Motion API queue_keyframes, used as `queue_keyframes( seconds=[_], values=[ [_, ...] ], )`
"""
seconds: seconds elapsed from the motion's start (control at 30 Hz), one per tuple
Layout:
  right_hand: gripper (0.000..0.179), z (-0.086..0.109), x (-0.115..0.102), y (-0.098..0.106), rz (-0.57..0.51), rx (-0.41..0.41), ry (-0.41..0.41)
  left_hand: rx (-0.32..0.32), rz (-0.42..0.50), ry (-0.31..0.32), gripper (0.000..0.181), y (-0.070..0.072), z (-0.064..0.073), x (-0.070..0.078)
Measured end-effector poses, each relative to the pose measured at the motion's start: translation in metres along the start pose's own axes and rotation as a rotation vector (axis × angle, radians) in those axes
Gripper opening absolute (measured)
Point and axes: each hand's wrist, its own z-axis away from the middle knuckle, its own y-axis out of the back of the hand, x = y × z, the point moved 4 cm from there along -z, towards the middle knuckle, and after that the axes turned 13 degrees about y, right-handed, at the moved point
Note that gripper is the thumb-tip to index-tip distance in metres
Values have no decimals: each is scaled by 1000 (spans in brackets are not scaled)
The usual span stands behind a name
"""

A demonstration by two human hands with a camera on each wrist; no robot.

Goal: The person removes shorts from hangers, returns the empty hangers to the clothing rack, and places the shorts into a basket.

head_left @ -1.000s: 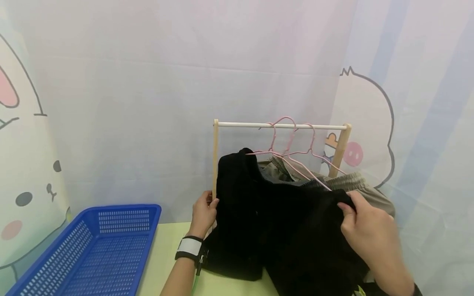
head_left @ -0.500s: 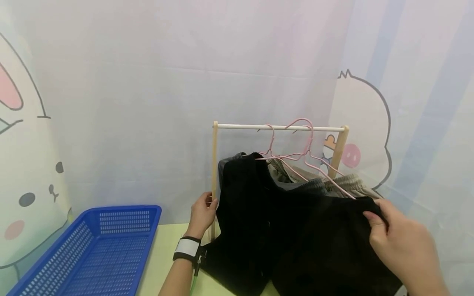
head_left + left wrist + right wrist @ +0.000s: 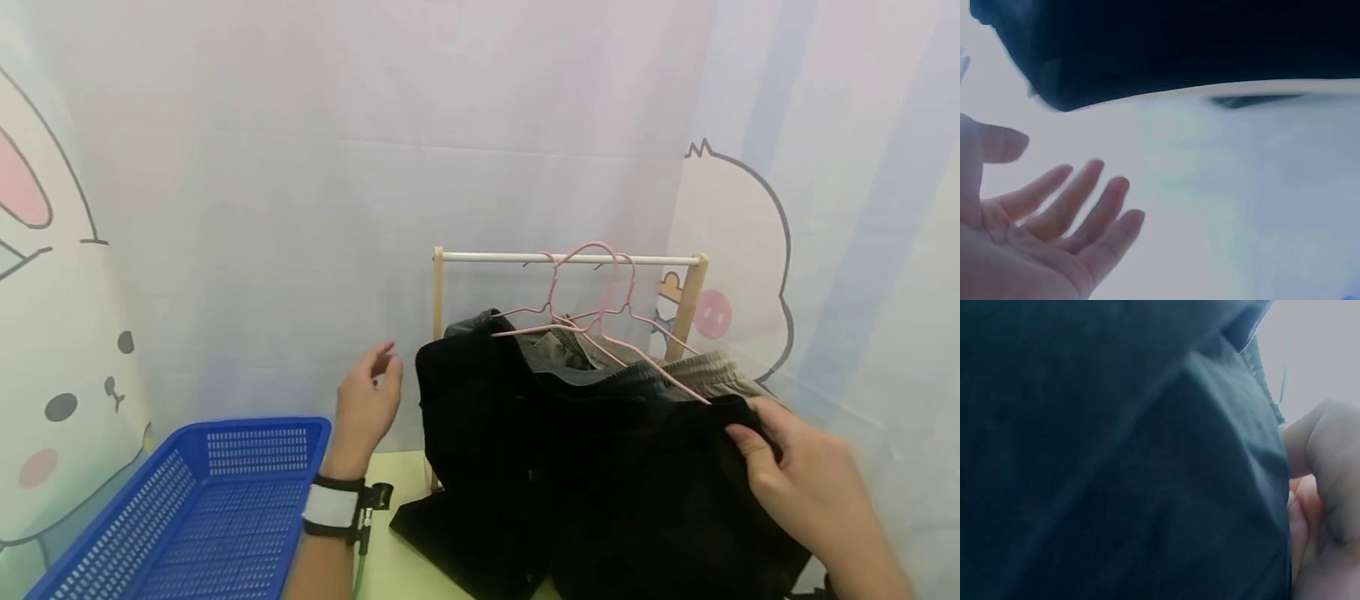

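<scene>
Black pants [image 3: 637, 483] hang from a pink hanger [image 3: 540, 330] in front of a small clothes rack, its hook overlapping the white rod [image 3: 487, 257]. At their right waist corner my right hand [image 3: 806, 475] pinches the black cloth beside the hanger's end, thumb in front. In the right wrist view the dark cloth fills most of the picture. My left hand [image 3: 367, 404] is in the air left of the pants and holds nothing. Its fingers [image 3: 1107, 203] are spread and loosely bent in the left wrist view, below the dark cloth.
Behind the black pants, grey pants [image 3: 645, 377] and beige pants [image 3: 716, 371] hang on other pink hangers. Wooden posts [image 3: 686, 308] hold up the rod. A blue plastic basket [image 3: 202, 427] stands at the left on the pale green table [image 3: 390, 542]. A printed curtain [image 3: 300, 208] backs everything.
My left hand has let go of the rack's left post and moved left and up. My right hand has drawn the pants' waist corner to the right, then slightly back.
</scene>
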Motion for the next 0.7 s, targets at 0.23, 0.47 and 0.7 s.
queue_keyframes(
  seconds=[0.23, 0.47, 0.7],
  values=[
    [26, -16, -4, -31, -113, 7, 113, -97, -52, -224, 47, 43, 20, 34],
    [26, -28, -17, -66, -244, 10, 186, -179, -186, -280, 48, 54, 28, 33],
    [28, -34, -29, -104, -388, -11, 242, -170, -294, -237, 41, 69, 34, 15]
  ],
)
